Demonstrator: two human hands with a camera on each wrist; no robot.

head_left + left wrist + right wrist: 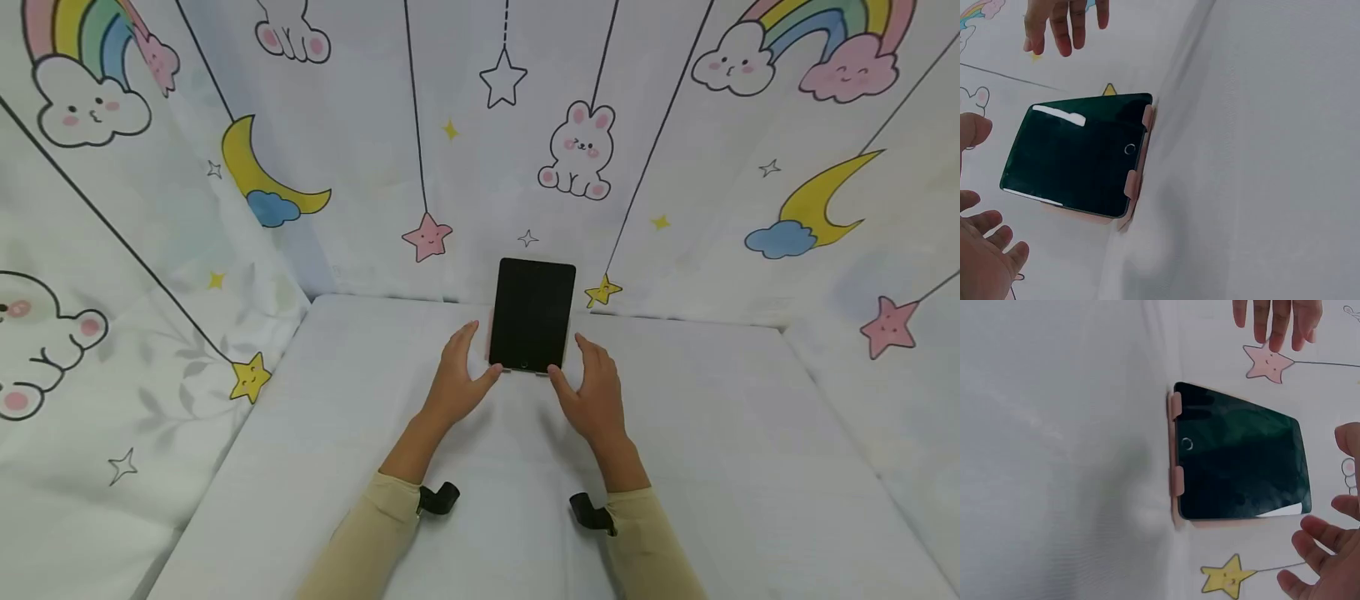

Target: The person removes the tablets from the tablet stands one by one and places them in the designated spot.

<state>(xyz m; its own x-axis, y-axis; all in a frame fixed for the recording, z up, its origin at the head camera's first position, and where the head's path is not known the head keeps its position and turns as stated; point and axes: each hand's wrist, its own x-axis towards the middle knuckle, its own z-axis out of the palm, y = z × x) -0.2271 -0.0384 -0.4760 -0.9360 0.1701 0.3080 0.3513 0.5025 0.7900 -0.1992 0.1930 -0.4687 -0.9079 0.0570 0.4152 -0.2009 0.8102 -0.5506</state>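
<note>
A black tablet (532, 312) with a round home button leans upright on a pink stand (1130, 184), screen towards me. Two small pink lips of the stand hold its lower edge, as the right wrist view shows at the nearer lip (1177, 481). My left hand (455, 379) is to the left of the tablet, fingers spread and thumb pointing at its lower corner. On the other side, my right hand (597, 392) mirrors it with its thumb near the lower right corner. Both wrist views show gaps between the hands and the tablet; neither hand holds anything.
A white cloth-covered table (525, 467) spreads under both forearms. Close behind the tablet rises a white backdrop (360, 125) printed with stars, moons, rabbits and rainbows, which also runs along the left and right sides. Black wrist cameras (440, 498) sit at both sleeve cuffs.
</note>
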